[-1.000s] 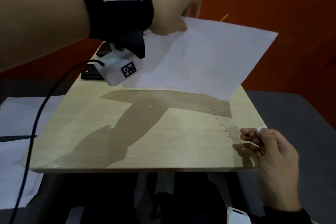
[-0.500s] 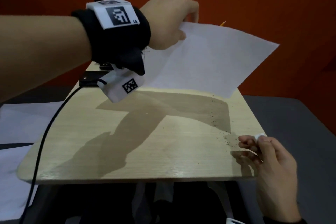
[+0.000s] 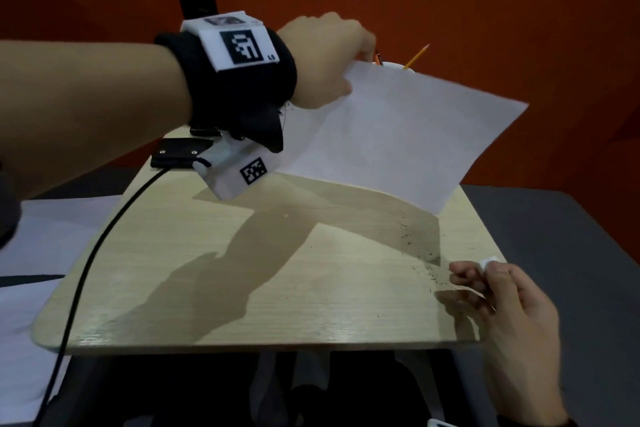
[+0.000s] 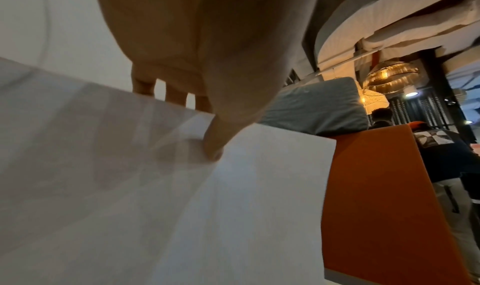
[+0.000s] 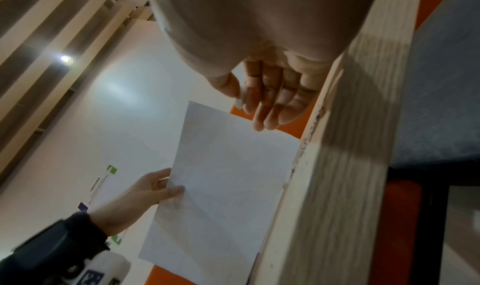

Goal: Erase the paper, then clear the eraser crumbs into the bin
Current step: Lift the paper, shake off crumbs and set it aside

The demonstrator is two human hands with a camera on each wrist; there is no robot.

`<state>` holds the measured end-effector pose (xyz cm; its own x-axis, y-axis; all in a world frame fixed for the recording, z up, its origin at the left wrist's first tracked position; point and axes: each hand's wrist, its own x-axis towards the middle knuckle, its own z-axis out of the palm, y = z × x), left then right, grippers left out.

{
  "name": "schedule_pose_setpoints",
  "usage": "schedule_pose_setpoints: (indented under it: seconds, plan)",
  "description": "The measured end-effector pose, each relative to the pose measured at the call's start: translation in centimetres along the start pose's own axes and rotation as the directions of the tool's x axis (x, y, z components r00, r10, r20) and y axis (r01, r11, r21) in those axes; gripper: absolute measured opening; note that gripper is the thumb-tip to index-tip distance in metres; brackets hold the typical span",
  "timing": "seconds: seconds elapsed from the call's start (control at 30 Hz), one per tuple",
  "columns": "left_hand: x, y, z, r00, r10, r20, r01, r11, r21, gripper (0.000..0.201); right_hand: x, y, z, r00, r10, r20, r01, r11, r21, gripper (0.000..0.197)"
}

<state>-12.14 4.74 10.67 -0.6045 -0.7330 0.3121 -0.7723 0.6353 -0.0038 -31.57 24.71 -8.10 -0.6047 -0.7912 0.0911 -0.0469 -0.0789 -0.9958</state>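
Note:
My left hand [image 3: 329, 59] pinches the top corner of a white sheet of paper [image 3: 391, 135] and holds it tilted in the air above the far half of the wooden table [image 3: 242, 288]. In the left wrist view the thumb [image 4: 215, 145] lies on the paper [image 4: 207, 207] with the fingers behind it. Dark eraser crumbs [image 3: 429, 267] are scattered near the table's right edge. My right hand [image 3: 491, 291] hovers at that edge, gripping a small white eraser [image 3: 486, 262] between thumb and fingers; the eraser [image 5: 240, 98] also shows in the right wrist view. No bin is in view.
A white cup [image 3: 394, 65] with a yellow pencil [image 3: 417, 56] stands at the table's far edge behind the paper. A black cable [image 3: 90, 260] runs from my left wrist across the table's left side. White sheets [image 3: 34, 236] lie left of the table, a grey surface [image 3: 571, 236] to the right.
The view has tilted up, so the table sits lower in the picture. My left hand keeps the paper lifted at about the same height; my right hand stays at the right edge.

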Motion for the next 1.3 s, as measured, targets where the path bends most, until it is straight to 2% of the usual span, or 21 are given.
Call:
schedule_pose_setpoints:
  seconds: [0.07, 0.17, 0.27, 0.37, 0.43, 0.53, 0.63, 0.73, 0.8, 0.9, 0.97, 1.03, 1.13, 1.23, 1.3]
  plan:
    - [0.0, 0.1, 0.0, 0.999, 0.001, -0.051, 0.0, 1.0, 0.02, 0.03, 0.0, -0.2, 0.1, 1.0, 0.002, 0.004, -0.002, 1.0, 0.008, 0.034]
    - [0.0, 0.2, 0.0, 1.0, 0.012, 0.014, -0.012, 1.0, -0.02, 0.029, -0.1, -0.1, -0.1, 1.0, -0.007, 0.003, 0.007, 1.0, 0.009, 0.034]
    - [-0.1, 0.2, 0.1, 0.999, 0.022, -0.041, -0.021, 1.0, 0.02, 0.032, 0.1, -0.3, -0.1, 1.0, -0.003, 0.004, 0.003, 1.0, 0.011, 0.034]
    - [0.0, 0.4, 0.3, 0.999, 0.036, -0.004, -0.036, 0.999, 0.0, 0.031, 0.1, -0.2, -0.1, 1.0, -0.007, -0.003, 0.007, 1.0, 0.009, 0.033]
    - [0.1, 0.3, 0.2, 0.997, 0.032, -0.064, -0.032, 0.999, 0.014, 0.033, 0.1, -0.3, 0.0, 1.0, -0.004, -0.002, 0.004, 1.0, 0.009, 0.033]
    - [0.3, 0.5, 0.3, 0.999, 0.042, -0.009, -0.042, 0.999, 0.0, 0.032, 0.1, -0.1, -0.2, 1.0, 0.003, -0.006, -0.003, 1.0, 0.018, 0.033]
    - [0.4, 0.3, 0.1, 0.996, 0.026, -0.086, -0.024, 0.999, 0.027, 0.033, 0.2, -0.4, 0.0, 1.0, 0.003, -0.002, -0.003, 1.0, 0.01, 0.033]
    - [0.4, 0.5, 0.2, 0.999, 0.04, 0.012, -0.04, 0.999, -0.018, 0.03, 0.2, -0.2, -0.2, 1.0, 0.004, -0.001, -0.004, 1.0, 0.018, 0.033]
    - [0.4, 0.3, 0.2, 0.999, 0.046, -0.017, -0.046, 0.999, 0.005, 0.031, 0.3, -0.4, 0.0, 1.0, 0.007, 0.002, -0.007, 1.0, 0.027, 0.033]
    - [0.5, 0.2, 0.6, 0.997, 0.045, 0.07, -0.045, 0.999, -0.001, 0.03, 0.2, -0.3, -0.1, 1.0, -0.002, 0.008, 0.002, 1.0, 0.004, 0.033]
    - [0.7, -0.3, 0.8, 0.999, 0.033, 0.012, -0.033, 0.999, -0.023, 0.029, 0.3, -0.2, -0.1, 1.0, -0.01, 0.01, 0.01, 1.0, -0.005, 0.034]
    - [1.2, -1.1, 0.6, 0.991, 0.006, -0.133, -0.011, 0.999, -0.038, 0.028, 0.4, -0.2, -0.2, 1.0, -0.004, 0.001, 0.004, 1.0, -0.006, 0.033]
    - [2.1, -3.5, 0.1, 0.958, -0.069, -0.278, 0.053, 0.996, -0.067, 0.023, 0.6, -0.1, -0.2, 1.0, -0.003, -0.014, 0.003, 1.0, 0.011, 0.033]
    - [2.9, -7.0, 0.1, 0.902, -0.249, -0.353, 0.216, 0.968, -0.13, 0.022, 0.7, -0.2, -0.2, 1.0, 0.002, -0.012, -0.002, 1.0, 0.009, 0.034]
    - [3.0, -9.2, 0.6, 0.851, -0.393, -0.349, 0.327, 0.915, -0.234, 0.025, 0.7, -0.3, -0.3, 1.0, 0.006, 0.003, -0.006, 1.0, 0.022, 0.033]
